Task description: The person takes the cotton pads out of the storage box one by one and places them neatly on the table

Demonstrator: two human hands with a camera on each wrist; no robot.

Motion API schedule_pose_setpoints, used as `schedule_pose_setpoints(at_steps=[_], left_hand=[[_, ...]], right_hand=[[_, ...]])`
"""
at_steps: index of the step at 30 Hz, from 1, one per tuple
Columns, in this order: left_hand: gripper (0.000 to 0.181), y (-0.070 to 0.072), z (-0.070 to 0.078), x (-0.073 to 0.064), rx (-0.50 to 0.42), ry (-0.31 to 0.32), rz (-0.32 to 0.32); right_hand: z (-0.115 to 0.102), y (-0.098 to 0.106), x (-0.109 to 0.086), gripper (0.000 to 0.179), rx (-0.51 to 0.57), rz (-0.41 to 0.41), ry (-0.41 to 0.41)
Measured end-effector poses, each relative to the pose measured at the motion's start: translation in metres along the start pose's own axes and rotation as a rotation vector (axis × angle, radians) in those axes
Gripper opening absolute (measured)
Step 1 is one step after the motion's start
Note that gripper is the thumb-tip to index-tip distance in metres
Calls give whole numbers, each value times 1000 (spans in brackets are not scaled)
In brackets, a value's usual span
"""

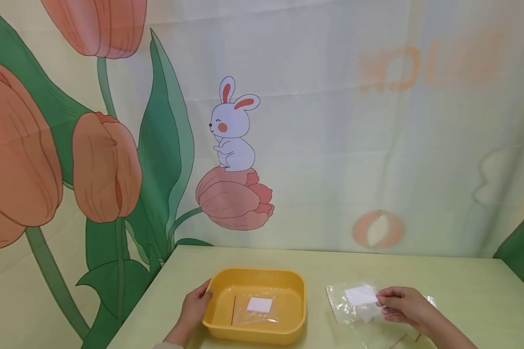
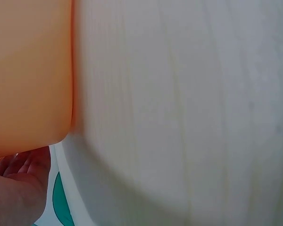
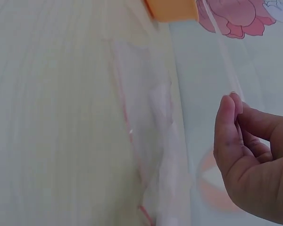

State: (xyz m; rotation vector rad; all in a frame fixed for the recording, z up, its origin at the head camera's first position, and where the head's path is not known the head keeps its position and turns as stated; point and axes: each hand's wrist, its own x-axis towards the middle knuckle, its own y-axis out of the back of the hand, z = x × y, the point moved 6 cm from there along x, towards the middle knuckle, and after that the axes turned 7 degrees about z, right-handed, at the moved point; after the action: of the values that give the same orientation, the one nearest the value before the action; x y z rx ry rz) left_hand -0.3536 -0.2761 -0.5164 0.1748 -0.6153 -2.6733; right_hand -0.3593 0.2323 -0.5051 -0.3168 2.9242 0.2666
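A yellow plastic tray (image 1: 255,334) stands on the table; my left hand (image 1: 194,306) grips its left wall near the rim. Inside it lies a clear zip bag (image 1: 240,315) with a white card (image 1: 259,305) in it. To the right of the tray, my right hand (image 1: 402,306) pinches a second clear zip bag (image 1: 337,305) by its edge, raised above the table, with a white card (image 1: 360,295) inside. In the right wrist view, thumb and fingertips meet on this bag (image 3: 224,52), seen nearly edge-on. The left wrist view shows the left hand (image 2: 21,186) partly hidden by the tray (image 2: 28,75).
More clear bags with red zip lines (image 3: 141,94) lie on the table below the right hand. The pale table (image 1: 332,264) ends at a hanging cloth backdrop (image 1: 314,145) printed with tulips and a rabbit.
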Motion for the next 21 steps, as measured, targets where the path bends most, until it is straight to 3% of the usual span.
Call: schedule_pose_setpoints(at_steps=[8, 15, 21], left_hand=[[46, 0, 0, -1, 5, 7, 6], [46, 0, 0, -1, 8, 1, 4], [46, 0, 0, 0, 1, -1, -1]], right_hand=[[19, 19, -9, 21, -70, 61, -36], [25, 36, -18, 31, -147, 106, -61], [34, 50, -19, 29, -238, 178, -173]])
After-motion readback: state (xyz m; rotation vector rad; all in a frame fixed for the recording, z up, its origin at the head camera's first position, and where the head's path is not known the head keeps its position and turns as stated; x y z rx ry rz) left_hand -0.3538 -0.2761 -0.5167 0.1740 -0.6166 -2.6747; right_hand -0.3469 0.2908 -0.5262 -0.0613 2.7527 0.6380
